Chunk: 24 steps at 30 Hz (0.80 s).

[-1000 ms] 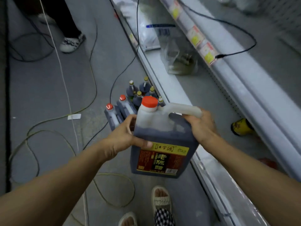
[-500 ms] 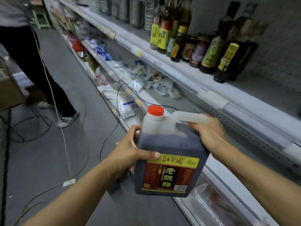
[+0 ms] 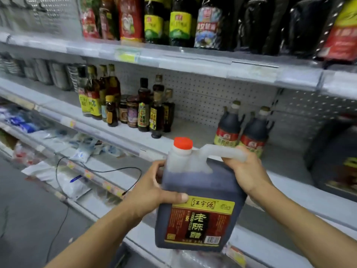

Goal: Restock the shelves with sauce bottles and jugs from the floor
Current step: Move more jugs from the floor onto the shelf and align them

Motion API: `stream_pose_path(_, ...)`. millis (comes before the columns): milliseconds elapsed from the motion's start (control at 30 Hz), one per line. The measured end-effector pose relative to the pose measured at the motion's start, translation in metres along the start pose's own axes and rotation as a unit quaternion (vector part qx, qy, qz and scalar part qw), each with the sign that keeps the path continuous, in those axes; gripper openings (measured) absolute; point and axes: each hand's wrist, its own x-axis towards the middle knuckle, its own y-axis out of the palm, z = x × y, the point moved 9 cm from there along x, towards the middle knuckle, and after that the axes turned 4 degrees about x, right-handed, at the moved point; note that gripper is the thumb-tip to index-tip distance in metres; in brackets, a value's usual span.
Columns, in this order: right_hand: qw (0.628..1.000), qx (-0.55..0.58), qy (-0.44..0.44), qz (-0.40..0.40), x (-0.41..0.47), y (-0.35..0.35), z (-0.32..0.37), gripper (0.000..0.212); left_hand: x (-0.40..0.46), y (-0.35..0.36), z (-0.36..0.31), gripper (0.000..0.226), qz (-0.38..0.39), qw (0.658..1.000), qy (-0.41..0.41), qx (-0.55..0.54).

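Now the view is up off the floor compared with a second ago: the floor bottles are out of frame, and the jug (image 3: 199, 200) has come from low over the aisle to chest height in front of the middle shelf (image 3: 185, 136). That means pickup is done and the carry is nearly over; placement looks like the next step, likely into the bare gap between the small bottle cluster (image 3: 135, 111) and the two dark handled bottles (image 3: 243, 130). Right hand (image 3: 245, 171) is wrapped round the white top handle, left hand (image 3: 152, 188) clamps the jug's side with the thumb across the front above the label. Jug is in the air, touching no shelf. Long axis runs near vertical, tilted slightly, with the red cap (image 3: 183, 143) pointing up and toward the shelf and the label facing the camera.
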Motion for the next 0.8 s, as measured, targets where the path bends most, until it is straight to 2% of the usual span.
stream_pose_path(167,0.994,-0.002,0.06,-0.096,-0.004,-0.091,-0.04,0.012,0.038,0.082,-0.027,0.086,0.072,0.997,0.0,0.01)
stream_pose_path(400,0.976,-0.059,0.084,-0.193,0.0,-0.201,-0.082,0.007,0.081,0.197,-0.06,0.081,0.156,0.988,0.014,0.002)
stream_pose_path(533,0.967,-0.062,0.096,-0.229,0.014,-0.243,-0.104,0.026,0.111,0.242,-0.073,0.076,0.167,0.986,0.018,0.009)
stream_pose_path(667,0.961,-0.045,0.112,-0.251,0.035,-0.267,-0.121,0.004,0.147,0.268,-0.079,0.079,0.17,0.985,0.021,0.025)
stream_pose_path(800,0.958,-0.009,0.129,-0.256,0.058,-0.274,-0.138,0.018,0.176,0.282,-0.079,0.082,0.167,0.985,0.02,0.029)
